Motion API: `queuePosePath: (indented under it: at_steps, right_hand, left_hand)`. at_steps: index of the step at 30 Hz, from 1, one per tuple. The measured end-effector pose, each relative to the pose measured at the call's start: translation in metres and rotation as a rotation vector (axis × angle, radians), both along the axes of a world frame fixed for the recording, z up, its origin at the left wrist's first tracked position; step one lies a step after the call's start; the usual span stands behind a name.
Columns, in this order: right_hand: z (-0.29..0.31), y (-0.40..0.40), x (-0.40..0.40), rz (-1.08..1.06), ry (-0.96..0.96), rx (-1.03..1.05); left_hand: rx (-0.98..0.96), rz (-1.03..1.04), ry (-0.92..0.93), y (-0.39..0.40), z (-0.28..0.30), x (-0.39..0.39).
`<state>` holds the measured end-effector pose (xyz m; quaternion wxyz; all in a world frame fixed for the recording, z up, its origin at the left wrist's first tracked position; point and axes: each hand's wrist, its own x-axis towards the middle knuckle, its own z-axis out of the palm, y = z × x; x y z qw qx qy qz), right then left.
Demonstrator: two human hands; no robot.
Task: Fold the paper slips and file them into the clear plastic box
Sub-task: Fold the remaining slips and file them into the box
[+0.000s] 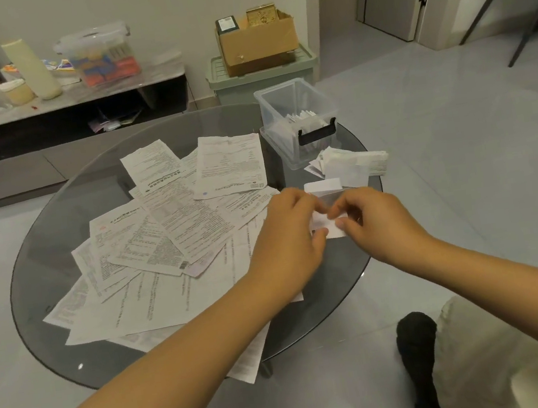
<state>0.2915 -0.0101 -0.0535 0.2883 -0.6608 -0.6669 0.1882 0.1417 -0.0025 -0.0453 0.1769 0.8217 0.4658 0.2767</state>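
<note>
A small white paper slip (pixel 330 225) is held between both hands above the right side of the round glass table (pixel 45 270). My left hand (pixel 290 232) pinches its left edge and my right hand (pixel 375 223) pinches its right edge. The clear plastic box (pixel 297 120) with a black handle stands at the table's far right, folded slips upright inside it. A heap of folded slips (pixel 351 162) lies just right of the box. Several unfolded printed sheets (pixel 167 225) are spread over the table's middle and left.
A low shelf (pixel 72 96) at the back carries a lidded plastic tub, a cream bottle and boxes. A cardboard box (pixel 255 39) sits on a green bin behind the table. My knee and black sock (pixel 418 338) show at the lower right.
</note>
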Motion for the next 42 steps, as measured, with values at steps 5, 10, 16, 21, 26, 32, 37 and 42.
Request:
queuePosePath:
  at_steps: [5, 10, 16, 21, 26, 32, 37, 42]
  right_hand:
    - [0.002, 0.000, 0.002, 0.000, -0.161, 0.056]
    - [0.008, 0.008, 0.005, -0.110, -0.224, 0.139]
    - [0.009, 0.024, 0.012, -0.120, -0.098, 0.152]
    - [0.013, 0.020, 0.014, -0.117, -0.022, 0.153]
    - [0.008, 0.013, 0.008, -0.059, -0.068, 0.000]
    - [0.007, 0.012, 0.005, -0.017, -0.112, -0.139]
    - [0.004, 0.012, 0.009, 0.039, -0.262, -0.118]
    - [0.003, 0.017, 0.021, -0.025, -0.308, 0.050]
  left_hand:
    - [0.114, -0.136, 0.237, 0.005, -0.007, 0.003]
    - [0.075, -0.146, 0.249, 0.009, -0.002, 0.002]
    - [0.018, -0.178, 0.240, 0.014, -0.001, -0.005]
    - [0.031, -0.232, 0.303, 0.006, -0.001, -0.011]
    - [0.009, -0.211, 0.326, 0.000, 0.000, -0.013]
    - [0.100, -0.127, 0.198, 0.002, -0.005, -0.012]
    - [0.068, -0.244, 0.318, 0.007, -0.009, -0.009]
    - [0.033, -0.214, 0.283, 0.012, -0.005, -0.006]
